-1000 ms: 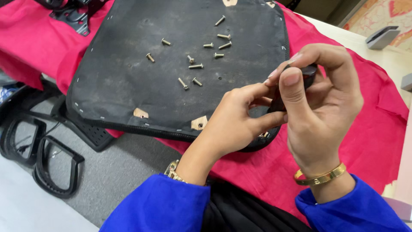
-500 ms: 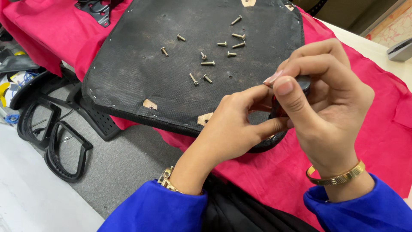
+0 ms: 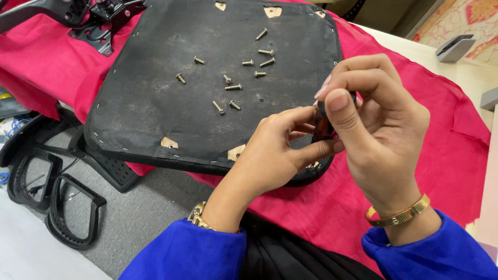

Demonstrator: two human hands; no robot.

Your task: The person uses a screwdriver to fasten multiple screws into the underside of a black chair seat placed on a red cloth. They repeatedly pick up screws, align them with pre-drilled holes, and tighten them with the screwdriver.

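While loose metal screws (image 3: 232, 87) lie on the black fabric-covered seat panel (image 3: 155, 103), both hands, left hand (image 3: 270, 155) and right hand (image 3: 378, 129), pinch a small dark part (image 3: 322, 124) (mostly hidden, probably plastic), fingers clamped on it.

**Even, bright light; sharp centre**

Soft, diffuse light falls from above, leaving only faint shadows under the screws (image 3: 233, 86) and hands (image 3: 332, 135). No glare. The seat panel (image 3: 155, 119) is crisp; the nearest blue sleeves (image 3: 192, 254) blur slightly, and edges show mild wide-angle stretch.
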